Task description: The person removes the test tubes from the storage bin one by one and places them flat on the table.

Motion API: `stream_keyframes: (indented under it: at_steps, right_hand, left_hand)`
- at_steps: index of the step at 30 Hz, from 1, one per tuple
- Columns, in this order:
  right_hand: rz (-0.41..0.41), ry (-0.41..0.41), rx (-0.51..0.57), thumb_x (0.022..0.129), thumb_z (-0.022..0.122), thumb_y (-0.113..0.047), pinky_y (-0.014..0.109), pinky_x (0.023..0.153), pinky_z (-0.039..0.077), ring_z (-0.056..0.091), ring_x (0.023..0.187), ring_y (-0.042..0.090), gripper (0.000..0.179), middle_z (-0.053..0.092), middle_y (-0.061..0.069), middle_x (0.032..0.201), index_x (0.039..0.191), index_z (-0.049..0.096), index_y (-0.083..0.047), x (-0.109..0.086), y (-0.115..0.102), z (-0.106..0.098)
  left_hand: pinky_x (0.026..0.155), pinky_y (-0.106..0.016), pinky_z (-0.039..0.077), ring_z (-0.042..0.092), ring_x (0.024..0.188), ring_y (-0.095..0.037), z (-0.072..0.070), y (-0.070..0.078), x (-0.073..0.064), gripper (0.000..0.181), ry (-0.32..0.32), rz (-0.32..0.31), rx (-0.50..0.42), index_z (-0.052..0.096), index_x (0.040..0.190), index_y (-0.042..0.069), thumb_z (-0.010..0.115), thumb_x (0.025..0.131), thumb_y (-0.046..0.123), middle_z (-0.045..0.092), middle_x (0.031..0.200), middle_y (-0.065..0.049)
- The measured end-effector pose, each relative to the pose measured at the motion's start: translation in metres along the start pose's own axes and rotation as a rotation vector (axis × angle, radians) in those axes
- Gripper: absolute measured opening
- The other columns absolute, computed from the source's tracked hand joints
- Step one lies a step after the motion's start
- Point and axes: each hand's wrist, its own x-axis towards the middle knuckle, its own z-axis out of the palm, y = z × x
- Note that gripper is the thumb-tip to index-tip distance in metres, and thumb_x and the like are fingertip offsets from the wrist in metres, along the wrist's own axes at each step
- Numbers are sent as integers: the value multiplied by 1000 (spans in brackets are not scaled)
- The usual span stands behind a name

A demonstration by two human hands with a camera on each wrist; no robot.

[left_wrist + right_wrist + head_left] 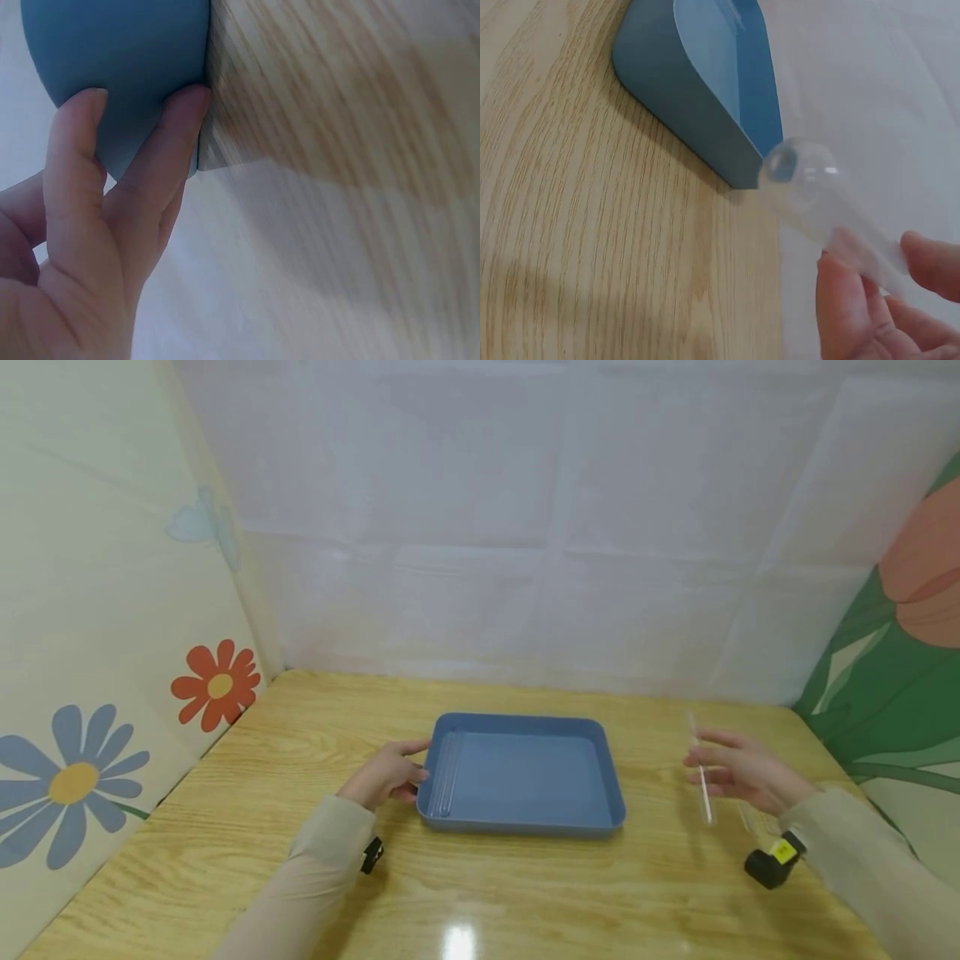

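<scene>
A shallow blue tray (532, 777) stands on the table. My left hand (386, 772) is at its left side, and in the left wrist view the fingertips (191, 101) touch the tray's outer wall. Clear tubes (447, 777) lie side by side along the left end inside the tray; their exact count is hard to tell. To the right of the tray, my right hand (742, 768) pinches a clear test tube (705, 793) between thumb and fingers, held above the table. Its rounded end (799, 169) points toward the camera in the right wrist view.
More clear tubes (757, 818) lie on the wooden table (525, 893) below the right wrist, partly hidden. A pale cloth (487, 527) hangs behind the table. Flower-patterned cloths (97, 610) hang at both sides.
</scene>
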Motion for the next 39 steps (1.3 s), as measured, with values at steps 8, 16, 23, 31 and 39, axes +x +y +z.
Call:
stream_keyframes:
  at_steps: [8,16,23,31,39]
  right_hand:
    - [1,4,35,103,46,-11,26,71,56,68,84,12,72,65,-3,94,150,-4,10,-2,10,-8]
    - [29,42,14,103,49,-14,25,70,56,68,85,11,74,67,-6,94,150,-3,9,-4,19,-16]
    - [38,98,-23,101,50,-10,26,69,57,69,81,12,72,68,-6,93,148,1,13,-4,28,-17]
    - [34,132,-76,100,51,-9,26,65,57,68,76,12,70,68,-6,92,144,5,20,0,37,-19]
    - [63,246,-181,98,53,-8,27,58,56,64,64,11,61,67,-1,81,138,20,23,9,42,-17]
  left_hand:
    - [48,-22,51,63,68,-17,0,0,0,60,6,-17,18,39,148,5,55,92,-10,63,113,-24]
    - [48,-22,51,63,67,-16,0,0,1,61,0,-6,14,39,149,5,55,92,-10,63,112,-24]
    - [48,-23,52,64,69,-18,0,-1,1,61,-4,-13,13,38,149,5,55,92,-10,61,115,-27]
    - [49,-23,52,64,70,-18,0,0,1,62,-1,-18,22,38,149,7,55,92,-9,61,115,-25]
    - [49,-23,52,64,71,-19,0,-1,1,62,6,-20,23,39,149,7,55,92,-10,61,115,-25]
